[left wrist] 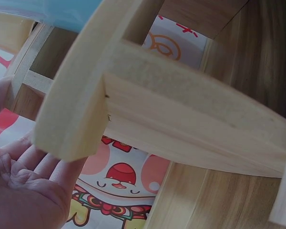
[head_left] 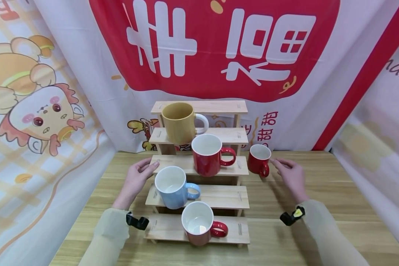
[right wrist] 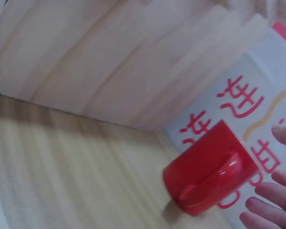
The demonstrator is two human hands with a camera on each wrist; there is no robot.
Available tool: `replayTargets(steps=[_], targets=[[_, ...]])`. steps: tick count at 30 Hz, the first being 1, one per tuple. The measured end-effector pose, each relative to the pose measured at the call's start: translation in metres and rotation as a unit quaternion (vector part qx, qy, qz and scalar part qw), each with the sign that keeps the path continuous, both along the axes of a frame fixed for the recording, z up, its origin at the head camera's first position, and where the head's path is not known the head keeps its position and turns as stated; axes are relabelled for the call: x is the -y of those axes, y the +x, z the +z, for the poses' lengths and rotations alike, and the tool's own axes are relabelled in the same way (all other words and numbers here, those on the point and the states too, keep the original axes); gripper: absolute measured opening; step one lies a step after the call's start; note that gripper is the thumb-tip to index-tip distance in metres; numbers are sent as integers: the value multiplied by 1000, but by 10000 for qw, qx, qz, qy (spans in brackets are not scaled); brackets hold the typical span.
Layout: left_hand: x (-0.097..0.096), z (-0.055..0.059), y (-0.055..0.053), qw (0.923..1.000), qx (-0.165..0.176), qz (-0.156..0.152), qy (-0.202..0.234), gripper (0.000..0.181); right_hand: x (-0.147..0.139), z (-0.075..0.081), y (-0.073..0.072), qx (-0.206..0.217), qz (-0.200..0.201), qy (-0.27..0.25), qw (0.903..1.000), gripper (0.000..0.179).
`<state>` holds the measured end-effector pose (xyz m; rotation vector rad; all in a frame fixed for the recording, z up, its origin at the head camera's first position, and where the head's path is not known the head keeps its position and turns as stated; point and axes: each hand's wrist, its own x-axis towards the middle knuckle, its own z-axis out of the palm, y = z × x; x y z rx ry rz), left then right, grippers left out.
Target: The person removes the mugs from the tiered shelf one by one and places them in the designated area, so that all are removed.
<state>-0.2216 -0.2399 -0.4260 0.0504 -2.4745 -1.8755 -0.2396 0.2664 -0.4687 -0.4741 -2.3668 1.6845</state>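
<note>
My left hand [head_left: 138, 177] holds the left end of a stepped wooden rack [head_left: 173, 162] at its middle board, thumb on top; in the left wrist view the fingers [left wrist: 26, 164] curl beside the rack's side frame. On the table right of the rack stands a small red mug [head_left: 257, 162], white inside, handle toward me. My right hand [head_left: 290, 177] is beside this mug with nothing in its grasp. In the right wrist view its loosely bent fingers [right wrist: 271, 205] are apart from the red mug [right wrist: 207, 169].
On the rack stand a yellow mug with a white handle [head_left: 179, 123], a larger red mug [head_left: 206, 162], a light blue mug [head_left: 173, 192] and a lower red-handled mug [head_left: 197, 231]. A printed cloth [head_left: 96, 74] hangs behind and at both sides of the wood-grain table [head_left: 286, 240].
</note>
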Motion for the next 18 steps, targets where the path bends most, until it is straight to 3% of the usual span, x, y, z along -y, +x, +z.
replayTargets(steps=[18], targets=[[0,-1,-1,10000,-10,4,-28,72,10,77,12,-353,428,236,9982,80]])
